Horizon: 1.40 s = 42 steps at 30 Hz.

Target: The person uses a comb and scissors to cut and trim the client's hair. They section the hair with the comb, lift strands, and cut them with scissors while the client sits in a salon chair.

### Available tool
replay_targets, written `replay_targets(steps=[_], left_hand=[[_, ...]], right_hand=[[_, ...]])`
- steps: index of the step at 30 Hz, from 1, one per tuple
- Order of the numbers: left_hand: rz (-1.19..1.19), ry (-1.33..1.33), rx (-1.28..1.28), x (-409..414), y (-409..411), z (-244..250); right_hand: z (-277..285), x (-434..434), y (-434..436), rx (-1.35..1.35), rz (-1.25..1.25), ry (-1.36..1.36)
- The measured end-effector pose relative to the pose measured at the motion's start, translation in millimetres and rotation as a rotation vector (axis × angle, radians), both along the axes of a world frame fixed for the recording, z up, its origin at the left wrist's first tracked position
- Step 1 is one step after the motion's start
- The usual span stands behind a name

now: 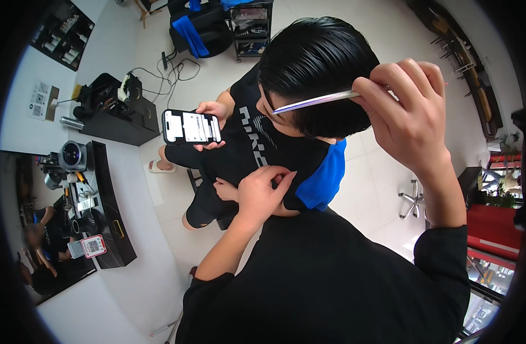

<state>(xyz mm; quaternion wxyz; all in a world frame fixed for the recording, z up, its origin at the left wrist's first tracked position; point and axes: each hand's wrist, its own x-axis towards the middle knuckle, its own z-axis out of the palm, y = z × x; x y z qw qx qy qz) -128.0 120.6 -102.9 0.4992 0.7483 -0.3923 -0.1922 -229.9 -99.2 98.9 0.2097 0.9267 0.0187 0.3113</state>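
A seated person's wet, combed-back dark hair (319,56) lies in front of me. My right hand (407,112) is raised at the side of that head, holding scissors (319,101) with a toothed edge, probably thinning shears; the blades reach across the temple, and whether they are parted is hard to tell. My left hand (263,191) hovers before the person's chest, thumb and fingertips close together, with nothing visible between them. The person holds a smartphone (192,127) and wears a black shirt. A blue towel (323,176) covers the shoulder nearest me.
A black counter (112,215) with a hair dryer and other tools runs along the left wall under a mirror. Beyond it stands a dark tool cabinet (129,116). Cables (172,75) lie on the floor near a black chair (211,34) and a trolley (251,30).
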Motion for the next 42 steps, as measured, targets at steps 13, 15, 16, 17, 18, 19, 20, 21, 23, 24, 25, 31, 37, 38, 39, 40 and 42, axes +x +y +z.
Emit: replay_targets(steps=[13,15,16,17,18,19,20,21,23,24,25,31,37,38,39,40,42], left_hand=[[0.045,0.013,0.042,-1.5,15.3,3.2],[0.053,0.028,0.032,-1.9,16.3,5.8],[0.057,0.028,0.026,-0.5,16.8,6.7],[0.060,0.029,0.019,1.4,16.5,8.0],[0.081,0.016,0.028,4.0,16.6,11.7],[0.105,0.007,0.021,7.7,15.8,13.0],[0.124,-0.010,0.001,12.1,14.3,15.2],[0.147,-0.030,-0.016,16.6,13.7,18.1],[0.171,-0.098,-0.037,25.9,12.7,24.1],[0.168,-0.131,-0.074,29.3,8.3,27.4],[0.170,-0.170,-0.109,32.2,4.6,31.5],[0.257,-0.448,-0.249,42.2,-10.4,61.1],[0.233,-0.449,-0.504,56.8,-48.2,83.7],[0.178,-0.469,-0.484,58.8,-57.3,91.9],[0.124,-0.492,-0.461,60.5,-66.8,104.7],[0.076,-0.516,-0.439,62.9,-76.5,116.5],[-0.015,-0.617,-0.436,69.3,-103.6,133.0]], right_hand=[[-25.0,-33.1,2.1,-0.028,-0.047,0.121],[-42.9,-46.6,0.7,-0.049,-0.017,0.163],[-50.6,-54.4,2.1,-0.053,-0.020,0.261],[-56.4,-62.2,3.5,-0.056,-0.024,0.359],[-60.0,-67.3,3.0,-0.069,0.042,0.454],[-59.9,-69.5,4.0,0.021,0.106,0.534],[-51.8,-69.7,2.5,0.117,0.138,0.423],[-35.2,-64.7,4.1,0.214,0.175,0.306],[-3.1,-48.9,-9.6,0.165,0.104,0.055],[1.2,-41.0,-22.2,0.167,0.097,-0.033],[2.0,-33.3,-29.8,0.161,0.076,-0.082],[-11.7,-32.3,-52.7,0.192,0.121,-0.073],[-52.0,-66.8,-52.0,0.213,0.101,0.113],[-62.4,-74.7,-52.0,0.196,0.113,0.189],[-68.6,-81.0,-51.5,0.182,0.129,0.261],[-67.4,-85.5,-48.3,0.166,0.170,0.314],[-50.0,-81.2,-48.8,0.333,0.280,0.177]])
